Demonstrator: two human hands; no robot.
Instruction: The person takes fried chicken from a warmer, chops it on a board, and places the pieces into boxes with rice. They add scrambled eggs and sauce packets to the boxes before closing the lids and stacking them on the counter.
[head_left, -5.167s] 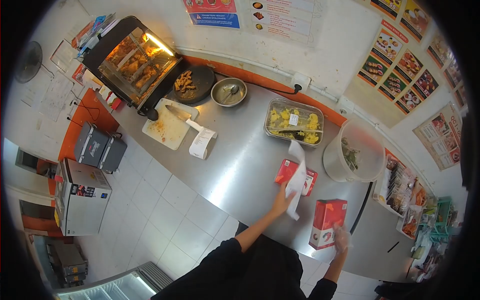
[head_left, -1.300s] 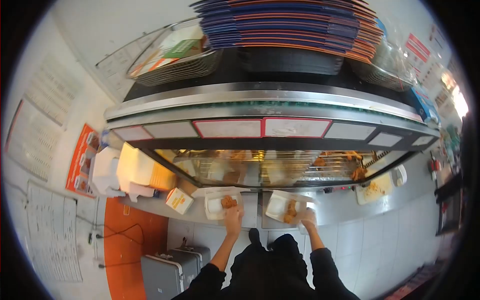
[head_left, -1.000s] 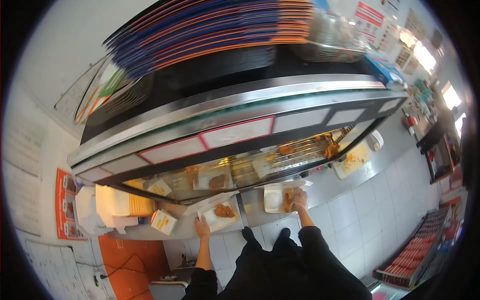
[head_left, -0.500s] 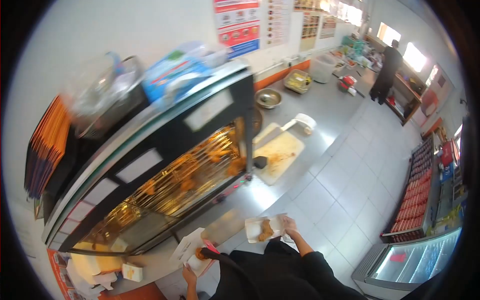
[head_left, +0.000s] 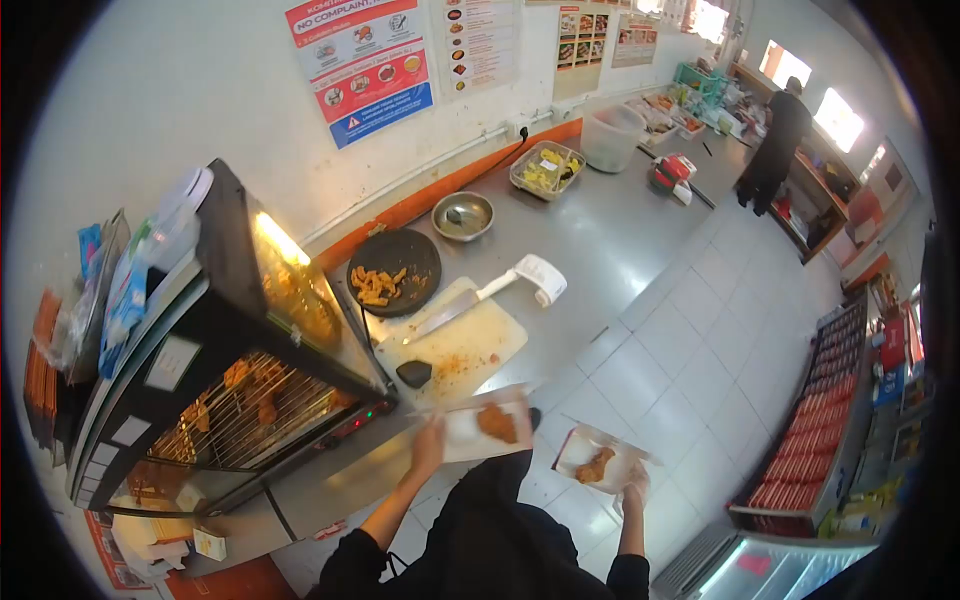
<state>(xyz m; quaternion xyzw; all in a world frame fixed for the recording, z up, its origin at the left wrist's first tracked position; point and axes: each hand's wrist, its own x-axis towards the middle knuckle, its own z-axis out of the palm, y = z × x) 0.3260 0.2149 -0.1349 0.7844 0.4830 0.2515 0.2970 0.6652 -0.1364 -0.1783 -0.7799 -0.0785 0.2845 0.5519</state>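
My left hand (head_left: 428, 448) is closed on a white open food box (head_left: 458, 432), slightly blurred, in which a piece of fried chicken (head_left: 497, 423) lies. The box is near the front corner of a white cutting board (head_left: 497, 348). Over the floor to the right, my right hand (head_left: 635, 490) grips a second open food box (head_left: 624, 466) by its side, with another fried chicken piece (head_left: 596, 466) inside. A knife (head_left: 442, 319) and a small black object (head_left: 413, 374) rest on the crumb-covered board.
At left stands a lit glass warming cabinet (head_left: 270, 395) with fried food on racks. A black round plate (head_left: 418, 262) of cut pieces, a metal bowl (head_left: 463, 216) and a container of yellow items (head_left: 547, 170) sit on the counter. A person (head_left: 778, 145) in dark clothes stands far back.
My view has moved along the counter past the warming cabinet, toward the cutting board. Both boxes have come along in my hands, and the black plate has come fully into view.
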